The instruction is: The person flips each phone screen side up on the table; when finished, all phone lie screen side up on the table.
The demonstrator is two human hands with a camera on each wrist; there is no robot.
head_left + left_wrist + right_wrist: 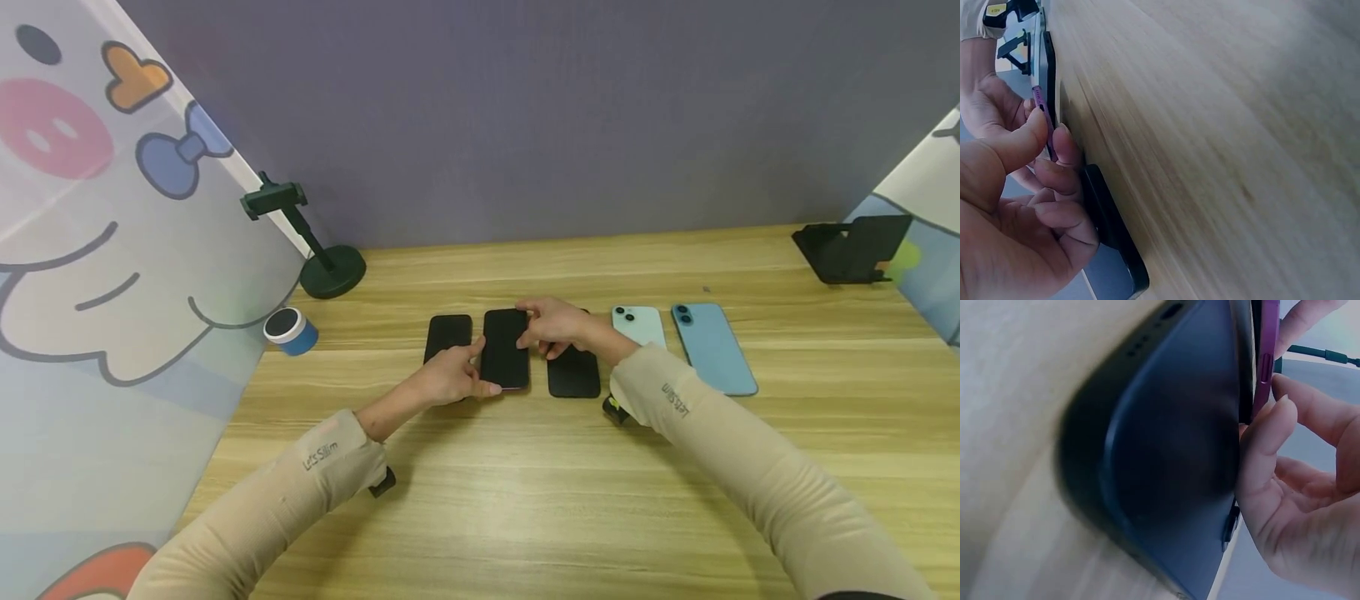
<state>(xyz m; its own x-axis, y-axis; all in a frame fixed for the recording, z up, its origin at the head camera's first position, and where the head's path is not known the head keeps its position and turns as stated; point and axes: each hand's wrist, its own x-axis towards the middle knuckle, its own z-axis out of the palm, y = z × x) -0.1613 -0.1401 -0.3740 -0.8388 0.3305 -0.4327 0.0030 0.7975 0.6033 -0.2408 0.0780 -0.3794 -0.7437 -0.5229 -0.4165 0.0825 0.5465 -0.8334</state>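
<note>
A dark-screened smartphone (505,354) with a purple edge (1265,369) lies between my two hands, face up. My left hand (450,375) holds it at the lower left, one finger along its left edge and the thumb at its bottom. At the upper right, my right hand (558,323) grips the same phone by its corner and right side. Beneath my left hand is a black phone (447,332), partly covered. Another black phone (573,377) lies under my right hand, its top hidden by the fingers.
Farther right lie a pale green phone (637,323), partly behind my sleeve, and a blue phone (716,350), both backs up. A dark green phone stand (332,271) and a blue-and-white jar (292,332) stand left. A black folding stand (855,250) is at back right.
</note>
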